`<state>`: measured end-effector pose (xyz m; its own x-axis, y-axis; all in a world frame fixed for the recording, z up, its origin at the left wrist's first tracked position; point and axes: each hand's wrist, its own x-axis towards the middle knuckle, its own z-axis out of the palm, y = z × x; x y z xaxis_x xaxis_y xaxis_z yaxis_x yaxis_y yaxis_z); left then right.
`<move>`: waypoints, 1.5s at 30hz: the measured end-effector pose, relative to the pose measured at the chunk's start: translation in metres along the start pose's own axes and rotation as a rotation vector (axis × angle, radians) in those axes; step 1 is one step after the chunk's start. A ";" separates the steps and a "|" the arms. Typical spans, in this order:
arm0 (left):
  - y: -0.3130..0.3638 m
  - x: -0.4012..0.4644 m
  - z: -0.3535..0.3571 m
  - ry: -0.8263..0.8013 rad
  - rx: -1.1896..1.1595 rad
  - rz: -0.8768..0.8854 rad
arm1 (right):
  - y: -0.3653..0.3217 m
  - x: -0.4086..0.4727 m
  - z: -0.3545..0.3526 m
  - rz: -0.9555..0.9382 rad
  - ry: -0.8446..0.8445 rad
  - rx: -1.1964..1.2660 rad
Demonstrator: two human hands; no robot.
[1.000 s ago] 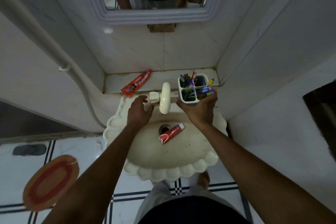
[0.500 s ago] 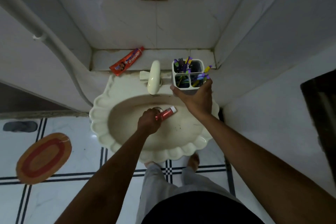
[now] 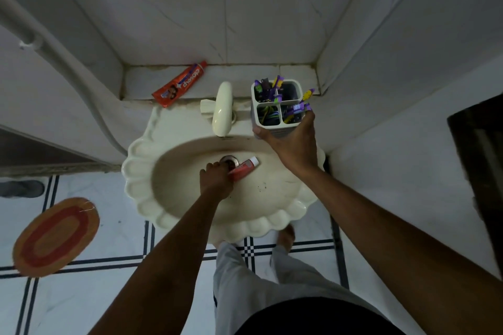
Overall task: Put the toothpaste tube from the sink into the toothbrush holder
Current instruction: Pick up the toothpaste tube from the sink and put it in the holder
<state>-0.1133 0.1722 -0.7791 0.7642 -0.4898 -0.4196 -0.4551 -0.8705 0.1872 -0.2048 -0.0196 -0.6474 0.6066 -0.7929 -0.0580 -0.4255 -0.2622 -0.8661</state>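
Down in the sink bowl (image 3: 275,200): we're closing our left hand (image 3: 216,181) on the crimped end of the toothpaste tube (image 3: 244,168), beside the drain (image 3: 230,160).
Right hand (image 3: 295,141): we're wrapping it around the toothbrush holder (image 3: 277,105) on the rim, fingers closed on its side.
Handling: probably light, squashy, maybe wet, so we're pinching mid-body, not the cap.
Hard to see: our fingers are covering the tube's tail; holder compartments are looking crowded and dim.
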 end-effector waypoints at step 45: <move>0.050 -0.009 -0.211 0.523 -1.049 0.212 | 0.010 0.006 0.013 0.052 -0.064 0.109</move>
<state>-0.0462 0.1224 -0.5784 0.9232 -0.3768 0.0753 -0.1853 -0.2648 0.9463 -0.1967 -0.0194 -0.6628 0.6290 -0.7660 -0.1324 -0.3837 -0.1577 -0.9099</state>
